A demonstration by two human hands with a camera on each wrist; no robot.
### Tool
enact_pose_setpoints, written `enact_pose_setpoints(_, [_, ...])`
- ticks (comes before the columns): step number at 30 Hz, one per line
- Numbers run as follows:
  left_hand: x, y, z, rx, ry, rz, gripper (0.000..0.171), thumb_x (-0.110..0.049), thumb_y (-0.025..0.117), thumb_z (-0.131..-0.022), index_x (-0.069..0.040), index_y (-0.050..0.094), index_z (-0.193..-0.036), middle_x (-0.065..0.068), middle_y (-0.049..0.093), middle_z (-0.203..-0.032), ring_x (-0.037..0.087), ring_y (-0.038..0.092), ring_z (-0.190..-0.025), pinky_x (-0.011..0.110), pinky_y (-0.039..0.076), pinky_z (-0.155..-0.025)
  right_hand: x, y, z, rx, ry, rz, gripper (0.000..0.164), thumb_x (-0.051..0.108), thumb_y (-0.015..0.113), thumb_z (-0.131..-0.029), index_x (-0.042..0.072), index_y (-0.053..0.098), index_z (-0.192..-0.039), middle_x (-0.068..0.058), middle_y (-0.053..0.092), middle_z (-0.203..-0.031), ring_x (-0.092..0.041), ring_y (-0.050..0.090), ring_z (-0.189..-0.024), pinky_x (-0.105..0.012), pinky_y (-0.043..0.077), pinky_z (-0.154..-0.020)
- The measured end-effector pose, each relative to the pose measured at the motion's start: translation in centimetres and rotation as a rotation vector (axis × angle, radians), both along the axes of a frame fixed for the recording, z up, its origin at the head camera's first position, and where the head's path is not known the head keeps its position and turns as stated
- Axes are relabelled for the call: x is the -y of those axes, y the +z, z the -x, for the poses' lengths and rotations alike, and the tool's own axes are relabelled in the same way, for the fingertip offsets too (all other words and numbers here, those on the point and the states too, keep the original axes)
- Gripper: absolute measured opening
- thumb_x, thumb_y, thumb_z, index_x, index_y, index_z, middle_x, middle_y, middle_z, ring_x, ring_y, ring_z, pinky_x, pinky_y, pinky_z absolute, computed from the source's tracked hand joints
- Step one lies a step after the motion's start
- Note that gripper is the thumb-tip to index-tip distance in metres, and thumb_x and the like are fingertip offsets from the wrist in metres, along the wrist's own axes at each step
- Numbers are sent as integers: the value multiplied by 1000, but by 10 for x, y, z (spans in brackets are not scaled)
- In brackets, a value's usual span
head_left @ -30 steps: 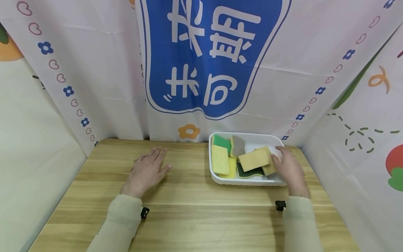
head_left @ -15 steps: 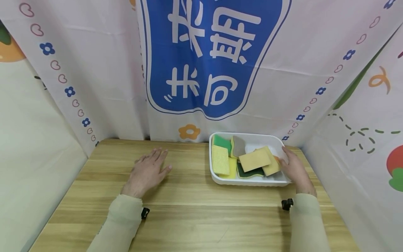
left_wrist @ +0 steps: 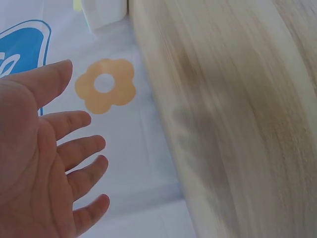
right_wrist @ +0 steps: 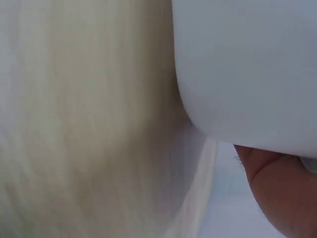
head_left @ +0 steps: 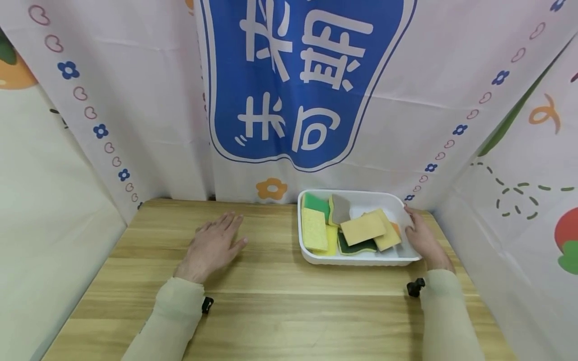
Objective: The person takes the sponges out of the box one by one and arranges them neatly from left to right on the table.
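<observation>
A white plastic bin [head_left: 361, 261] stands at the back right of the table, and my right hand [head_left: 425, 241] grips its right end, thumb over the rim. Up close in the right wrist view, part of that hand [right_wrist: 282, 191] lies against the bin's outer wall [right_wrist: 247, 74]; its fingertips are hidden. Inside lie several sponges: light yellow [head_left: 313, 229], green-topped [head_left: 317, 204], grey-topped [head_left: 340, 209], dark green [head_left: 356, 247] and two overlapping tan ones [head_left: 363, 228]. My left hand [head_left: 211, 249] is held palm down over the table, fingers extended and holding nothing.
The wooden table [head_left: 289, 311] ends at a printed white cloth [head_left: 171, 100] hung behind it. More cloth [head_left: 519, 240] closes in the right side. A small orange piece [head_left: 396, 228] shows beside the tan sponges.
My right hand has moved from over the sponges to the bin's right rim and taken hold of it. The bin has shifted slightly left. The left hand has hardly moved.
</observation>
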State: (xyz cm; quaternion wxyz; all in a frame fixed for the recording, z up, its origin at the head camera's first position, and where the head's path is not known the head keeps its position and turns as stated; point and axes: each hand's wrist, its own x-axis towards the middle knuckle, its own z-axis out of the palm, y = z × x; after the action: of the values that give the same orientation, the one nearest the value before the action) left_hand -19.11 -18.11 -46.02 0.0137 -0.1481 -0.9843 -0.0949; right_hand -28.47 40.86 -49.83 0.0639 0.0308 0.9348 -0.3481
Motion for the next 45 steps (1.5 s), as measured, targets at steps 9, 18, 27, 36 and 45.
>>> enact_pose_setpoints(9, [-9, 4, 7, -37, -18, 7, 70, -42, 62, -122, -2, 47, -177, 29, 45, -184, 51, 47, -171, 74, 42, -137, 41, -1, 6, 13, 65, 19, 81, 3, 37, -117, 9, -2, -188, -32, 3, -194, -64, 11, -178, -77, 12, -146])
enact_pose_setpoints(18, [-16, 3, 8, -18, -7, -6, 71, -43, 63, -121, -5, 45, -179, 27, 42, -186, 50, 45, -173, 76, 41, -137, 80, -4, 9, 30, 41, 65, 84, 0, 38, -117, 15, -4, -189, -25, 5, -197, -58, 14, -181, -74, 17, -146])
enact_pose_setpoints(27, [-25, 5, 14, -66, -37, -28, 70, -43, 65, -121, -6, 48, -177, 24, 48, -184, 48, 50, -171, 72, 45, -136, 110, -4, 9, 41, 39, 106, 86, -2, 38, -117, 17, -5, -189, -19, 3, -198, -54, 12, -183, -72, 17, -147])
enact_pose_setpoints(36, [-35, 6, 22, -57, -67, -12, 69, -45, 65, -121, -8, 49, -177, 23, 48, -185, 47, 51, -170, 73, 47, -134, 137, -10, 10, 6, 31, 173, 90, -10, 39, -113, 16, -1, -189, -12, 2, -199, -49, 11, -184, -68, 16, -148])
enact_pose_setpoints(45, [-40, 15, 38, -32, -156, 54, 74, -46, 74, -116, -9, 51, -176, 23, 49, -184, 47, 54, -167, 70, 48, -135, 147, -13, 12, -4, 33, 203, 90, -13, 36, -111, 14, -1, -189, -14, 1, -199, -46, 10, -185, -65, 14, -149])
